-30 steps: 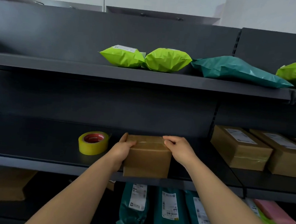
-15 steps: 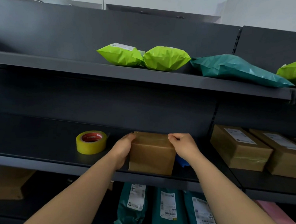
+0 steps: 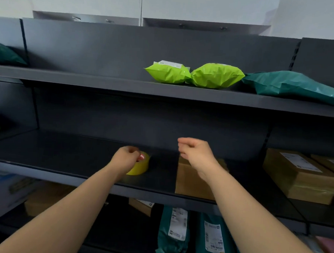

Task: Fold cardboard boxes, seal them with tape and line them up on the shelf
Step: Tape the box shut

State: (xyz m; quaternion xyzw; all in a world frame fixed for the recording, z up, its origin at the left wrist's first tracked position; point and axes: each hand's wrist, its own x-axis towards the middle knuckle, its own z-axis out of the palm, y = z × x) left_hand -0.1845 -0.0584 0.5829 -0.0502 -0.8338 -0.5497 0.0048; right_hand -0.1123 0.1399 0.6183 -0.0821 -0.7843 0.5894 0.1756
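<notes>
— Both hands have come off the box since a moment ago, and the left has gone over to the tape.
— Where's everything now?
— On the shelf [image 3: 62, 159], the box [image 3: 190, 183] stands just below the right hand [image 3: 197, 153]. Its fingers are curled in on nothing, clear of the cardboard.
— And the left hand [image 3: 125, 159]?
— Its fingers hook over the roll of tape [image 3: 141, 167] and seem to grip it, though blur hides the exact hold.
— Which step, then?
— Shelving this box looks finished, and picking up the tape has begun. Next, I'd judge, lift the roll clear of the shelf with a firm grip.
</notes>
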